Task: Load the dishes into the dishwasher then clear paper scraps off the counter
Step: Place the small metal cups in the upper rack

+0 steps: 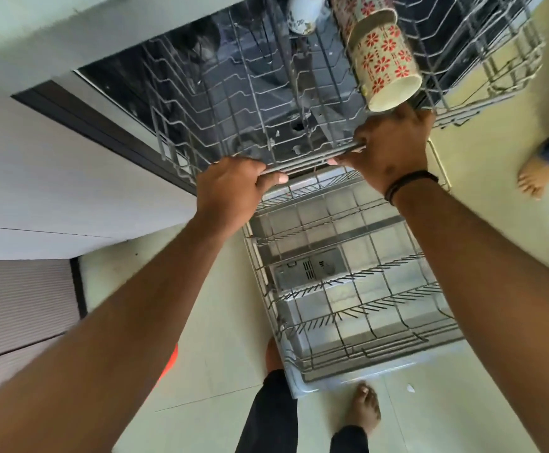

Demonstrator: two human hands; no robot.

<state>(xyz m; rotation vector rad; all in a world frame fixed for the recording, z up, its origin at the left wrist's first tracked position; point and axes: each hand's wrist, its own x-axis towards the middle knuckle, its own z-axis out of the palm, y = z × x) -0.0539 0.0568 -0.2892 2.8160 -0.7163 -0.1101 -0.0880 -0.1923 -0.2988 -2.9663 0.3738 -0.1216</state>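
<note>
The dishwasher's upper wire rack (pixel 221 103) is pulled out in front of me. My left hand (pixel 234 188) grips its front rail, fingers curled over the wire. My right hand (pixel 394 142) grips the same rail further right, a black band on its wrist. On the rack's right side lie two cream mugs with red flowers, the nearer one (pixel 386 65) on its side with its mouth toward me, the second (pixel 355 8) behind it. A white mug (pixel 304 11) sits at the rack's back. The lower rack (pixel 348 289) rests on the open door (pixel 302 385) and holds nothing.
White cabinet fronts (pixel 54 178) run along the left. My bare feet (pixel 366 410) stand on pale floor tiles beside the door's front edge. Another person's bare foot (pixel 534 178) stands at the right. A small white scrap (pixel 410 387) lies on the floor.
</note>
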